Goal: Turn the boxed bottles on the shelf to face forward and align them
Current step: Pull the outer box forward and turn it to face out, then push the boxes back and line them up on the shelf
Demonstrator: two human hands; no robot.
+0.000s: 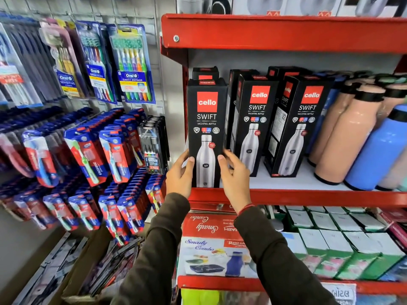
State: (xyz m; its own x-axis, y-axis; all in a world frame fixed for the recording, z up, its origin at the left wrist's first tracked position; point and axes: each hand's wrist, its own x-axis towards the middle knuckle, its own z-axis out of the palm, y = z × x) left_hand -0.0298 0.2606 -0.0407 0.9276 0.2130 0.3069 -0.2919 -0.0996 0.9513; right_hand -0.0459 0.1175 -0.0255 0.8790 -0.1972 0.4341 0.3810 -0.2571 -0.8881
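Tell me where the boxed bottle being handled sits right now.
The leftmost boxed bottle stands at the red shelf's front left, between left hand and right hand.

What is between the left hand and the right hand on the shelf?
In the head view, the leftmost black Cello box stands upright between the left hand and right hand.

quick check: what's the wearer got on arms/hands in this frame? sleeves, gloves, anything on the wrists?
Both arms wear long dark olive-brown sleeves, with the cuffs ending at the wrists. The left hand and right hand are bare, with no gloves. The right wrist carries a thin red thread band just above the cuff. No rings or watch are visible.
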